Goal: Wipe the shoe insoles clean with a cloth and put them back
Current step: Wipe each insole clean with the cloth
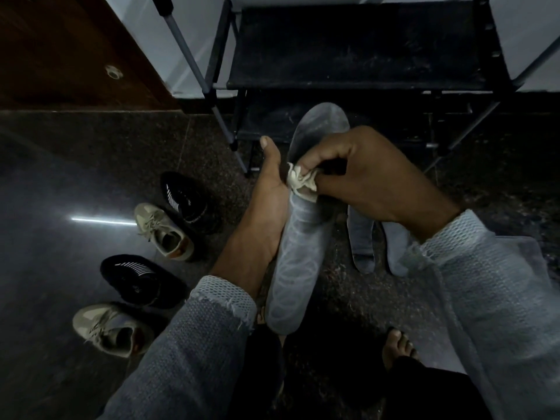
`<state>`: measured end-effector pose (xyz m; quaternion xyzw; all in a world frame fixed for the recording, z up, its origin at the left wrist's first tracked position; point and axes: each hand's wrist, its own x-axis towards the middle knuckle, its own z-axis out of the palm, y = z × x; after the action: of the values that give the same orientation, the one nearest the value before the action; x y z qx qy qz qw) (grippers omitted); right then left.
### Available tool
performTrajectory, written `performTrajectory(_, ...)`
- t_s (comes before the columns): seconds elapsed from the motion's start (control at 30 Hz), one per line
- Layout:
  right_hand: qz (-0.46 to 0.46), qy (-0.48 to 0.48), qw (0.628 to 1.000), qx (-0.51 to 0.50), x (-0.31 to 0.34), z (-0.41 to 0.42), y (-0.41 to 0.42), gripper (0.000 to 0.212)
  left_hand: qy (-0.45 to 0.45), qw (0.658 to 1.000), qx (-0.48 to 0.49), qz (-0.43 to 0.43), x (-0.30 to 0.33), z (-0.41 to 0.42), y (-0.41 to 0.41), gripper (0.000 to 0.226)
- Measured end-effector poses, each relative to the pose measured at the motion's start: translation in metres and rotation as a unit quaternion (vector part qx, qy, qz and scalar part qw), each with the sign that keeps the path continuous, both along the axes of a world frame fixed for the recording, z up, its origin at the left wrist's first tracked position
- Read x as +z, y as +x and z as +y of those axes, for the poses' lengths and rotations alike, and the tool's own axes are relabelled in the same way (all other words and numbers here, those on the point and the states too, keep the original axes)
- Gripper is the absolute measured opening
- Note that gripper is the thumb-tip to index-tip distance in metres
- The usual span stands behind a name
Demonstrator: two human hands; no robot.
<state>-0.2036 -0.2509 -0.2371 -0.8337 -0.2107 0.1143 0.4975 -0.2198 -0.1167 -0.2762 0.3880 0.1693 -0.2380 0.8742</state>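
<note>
Left hand (266, 189) cradles the insole (298, 237) from beneath, its grip loosely curled along the edge; right hand (372, 174) pinches the cloth (303, 181) against mid-insole. Risks: hard strokes could buckle the unsupported insole, and the small wad may slip free.

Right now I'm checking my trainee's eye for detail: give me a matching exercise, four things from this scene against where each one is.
Things:
1. cloth
2. long grey insole
3. two spare insoles
4. beige sneakers

Places:
A. on the floor, under the right forearm
B. pinched in the right hand
C. on the floor at left, beside the black shoes
D. held along the left hand

Pairs: 1-B, 2-D, 3-A, 4-C
</note>
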Motion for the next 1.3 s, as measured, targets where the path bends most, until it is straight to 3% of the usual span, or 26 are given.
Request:
performTrajectory(0.17,-0.090,-0.002,0.985,-0.144,-0.011,0.007,0.001,0.020,0.002,1.000,0.025,0.004,0.000,-0.006,0.000,0.076)
performTrajectory(0.37,0.008,-0.027,0.999,0.029,-0.001,-0.002,-0.001,0.015,0.064,0.998,0.007,0.000,0.001,0.002,0.000,0.067)
performTrajectory(0.57,-0.084,-0.029,0.984,-0.156,-0.012,0.006,0.001,0.017,0.126,0.992,0.002,-0.028,0.008,0.001,-0.005,0.062)
performTrajectory(0.77,0.011,-0.052,0.998,0.029,0.000,0.000,-0.001,0.015,0.077,0.997,0.027,0.007,0.006,0.001,-0.002,0.063)
performTrajectory(0.9,-0.062,-0.036,0.992,-0.103,-0.009,0.005,0.000,0.015,0.075,0.997,0.028,-0.007,0.005,-0.001,-0.002,0.062)
performTrajectory(1.1,-0.114,-0.033,0.943,-0.310,-0.014,-0.008,0.013,0.015,0.065,0.997,-0.032,-0.013,0.006,-0.008,-0.008,0.061)
performTrajectory(1.2,-0.128,-0.027,0.932,-0.337,-0.014,-0.015,0.017,0.015,0.046,0.998,-0.046,-0.020,0.007,-0.009,-0.010,0.058)
performTrajectory(1.3,-0.142,-0.033,0.942,-0.301,-0.013,-0.009,0.016,0.013,0.061,0.996,-0.052,-0.030,0.005,-0.011,-0.009,0.053)
